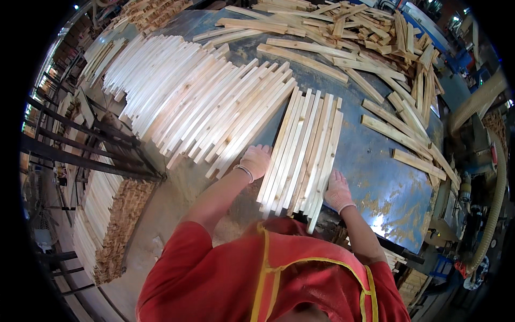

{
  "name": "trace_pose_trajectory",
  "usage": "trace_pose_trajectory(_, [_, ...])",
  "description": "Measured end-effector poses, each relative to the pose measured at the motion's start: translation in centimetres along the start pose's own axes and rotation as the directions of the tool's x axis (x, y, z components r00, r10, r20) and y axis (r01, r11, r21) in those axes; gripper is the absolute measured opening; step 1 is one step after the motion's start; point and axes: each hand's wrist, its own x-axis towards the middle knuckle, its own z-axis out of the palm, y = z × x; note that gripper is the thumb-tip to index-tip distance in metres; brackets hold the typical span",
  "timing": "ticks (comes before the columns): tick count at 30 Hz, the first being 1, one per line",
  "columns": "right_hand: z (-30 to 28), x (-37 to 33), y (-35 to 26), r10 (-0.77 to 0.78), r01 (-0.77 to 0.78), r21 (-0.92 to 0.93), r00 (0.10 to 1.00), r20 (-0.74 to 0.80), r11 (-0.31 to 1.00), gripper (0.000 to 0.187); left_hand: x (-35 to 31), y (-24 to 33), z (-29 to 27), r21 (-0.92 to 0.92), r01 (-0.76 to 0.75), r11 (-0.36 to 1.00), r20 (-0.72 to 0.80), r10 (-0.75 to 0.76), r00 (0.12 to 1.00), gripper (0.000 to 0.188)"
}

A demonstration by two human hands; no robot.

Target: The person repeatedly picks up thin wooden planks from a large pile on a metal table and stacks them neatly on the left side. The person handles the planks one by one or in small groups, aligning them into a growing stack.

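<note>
A small batch of pale wooden strips [300, 153] lies side by side on the metal table, their near ends uneven and reaching past the table's edge in front of my body. My left hand [256, 160], in a light glove, is at the batch's left side, by the gap between it and a larger row of strips [198, 96]. Its fingers point forward and look slightly bent, with no strip gripped. On the batch's right side is my right hand [339, 190], also gloved, fingers stretched forward along the outer strip. Whether either palm touches the wood is hard to tell.
A jumbled heap of wooden pieces [370, 35] covers the far right of the metal table [370, 172]. Several loose boards [399, 134] lie nearer. At left stand dark metal bars [80, 153] and a stack of strips [115, 225]. A ribbed hose [496, 198] hangs at right.
</note>
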Motion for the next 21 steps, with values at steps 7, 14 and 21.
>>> trace_pose_trajectory(7, [-3.6, -0.9, 1.3, 0.101, -0.105, 0.483, 0.994, 0.033, 0.869, 0.070, -7.2, 1.9, 5.1, -0.797, 0.394, 0.457, 0.201, -0.415, 0.887, 0.051])
trace_pose_trajectory(14, [-4.7, -0.1, -0.4, 0.118, -0.031, 0.856, 0.992, -0.036, 0.516, 0.072, -12.0, 4.2, 0.0, -0.947, 0.318, 0.036, 0.278, -0.404, 0.872, 0.052])
trace_pose_trajectory(21, [-9.4, -2.3, -15.5, -0.235, -0.138, 0.977, 0.956, 0.173, 0.160, 0.084, -17.3, 3.9, -5.3, -0.765, 0.062, -0.641, 0.217, -0.167, 0.962, 0.044])
